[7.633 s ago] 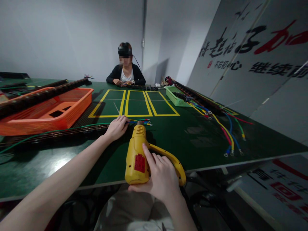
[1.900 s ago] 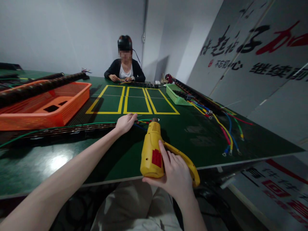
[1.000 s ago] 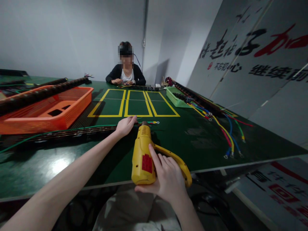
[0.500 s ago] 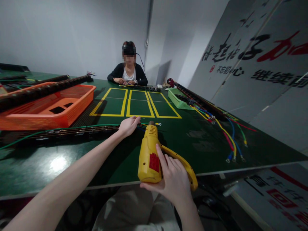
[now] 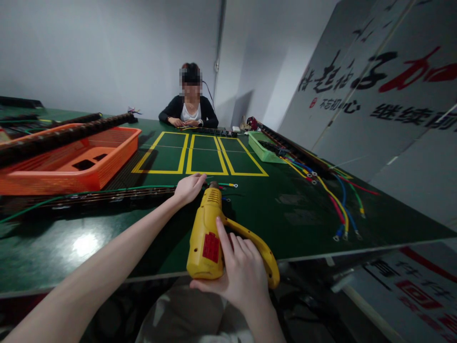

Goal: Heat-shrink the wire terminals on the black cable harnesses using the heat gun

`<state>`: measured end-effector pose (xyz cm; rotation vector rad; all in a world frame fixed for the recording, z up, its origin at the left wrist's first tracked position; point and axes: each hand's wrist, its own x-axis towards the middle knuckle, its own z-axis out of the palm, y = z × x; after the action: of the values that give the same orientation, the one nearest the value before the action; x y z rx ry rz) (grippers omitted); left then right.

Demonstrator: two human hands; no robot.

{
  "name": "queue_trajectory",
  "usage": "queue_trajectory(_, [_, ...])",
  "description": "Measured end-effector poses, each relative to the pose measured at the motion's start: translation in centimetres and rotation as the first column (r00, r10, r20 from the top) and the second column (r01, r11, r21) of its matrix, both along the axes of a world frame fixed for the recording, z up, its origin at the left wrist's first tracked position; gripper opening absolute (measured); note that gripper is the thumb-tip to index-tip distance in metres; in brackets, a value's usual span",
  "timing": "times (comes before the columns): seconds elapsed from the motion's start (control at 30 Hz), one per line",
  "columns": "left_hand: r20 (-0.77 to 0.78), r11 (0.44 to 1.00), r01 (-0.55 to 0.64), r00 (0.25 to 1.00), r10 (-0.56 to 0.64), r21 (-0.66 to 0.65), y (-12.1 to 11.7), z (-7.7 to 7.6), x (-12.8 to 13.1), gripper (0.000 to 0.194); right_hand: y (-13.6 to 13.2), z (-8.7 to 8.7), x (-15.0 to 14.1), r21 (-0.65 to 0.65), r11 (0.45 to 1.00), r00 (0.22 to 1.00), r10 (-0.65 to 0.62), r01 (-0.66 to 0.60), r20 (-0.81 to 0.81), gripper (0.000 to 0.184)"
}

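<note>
My right hand (image 5: pixel 243 267) is wrapped round a yellow heat gun (image 5: pixel 205 238) with a red label. Its metal nozzle points away from me, close to the fingers of my left hand. My left hand (image 5: pixel 190 189) is closed at the end of a long dark wire harness (image 5: pixel 117 196) lying on the table. Beyond its fingers stick out wire ends with ring terminals, among them a green wire (image 5: pixel 226 184) with a yellow sleeve. Other wire ends are partly hidden behind the nozzle. Exactly how the fingers grip the harness is hidden.
An orange basket (image 5: pixel 117 157) with another dark harness (image 5: pixel 67 138) across it stands at left. At right, a green basket (image 5: pixel 262 150) and coloured wires with ring terminals (image 5: pixel 339 205) lie near the edge. A person (image 5: pixel 189 109) sits across the green table (image 5: pixel 250 214).
Over the last seconds the heat gun has swung right and left; since half a second ago its nozzle has moved left, nearer my left hand. My left hand has shifted right since the earliest frame.
</note>
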<state>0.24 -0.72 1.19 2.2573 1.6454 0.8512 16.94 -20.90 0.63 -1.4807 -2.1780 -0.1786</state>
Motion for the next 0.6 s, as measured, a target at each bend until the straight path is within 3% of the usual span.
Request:
queue_trajectory(0.17, [0.019,1.0,0.012,1.0,-0.012,0.009,-0.2,0.0,-0.1,0.063,0.5,0.3,1.6,-0.012,0.999,0.999,0.037,-0.037,0.015,0.121])
queue_trajectory(0.4, [0.048,1.0,0.015,0.999,-0.015,0.014,-0.7,0.4,0.1,0.063,1.0,-0.4,4.5,0.09,0.991,0.994,-0.099,0.094,0.047,0.118])
queue_trajectory(0.6, [0.058,1.0,-0.012,0.998,0.013,-0.017,-0.6,0.6,0.2,0.064,0.9,-0.4,4.8,0.096,0.987,0.988,-0.137,0.13,0.069,0.118])
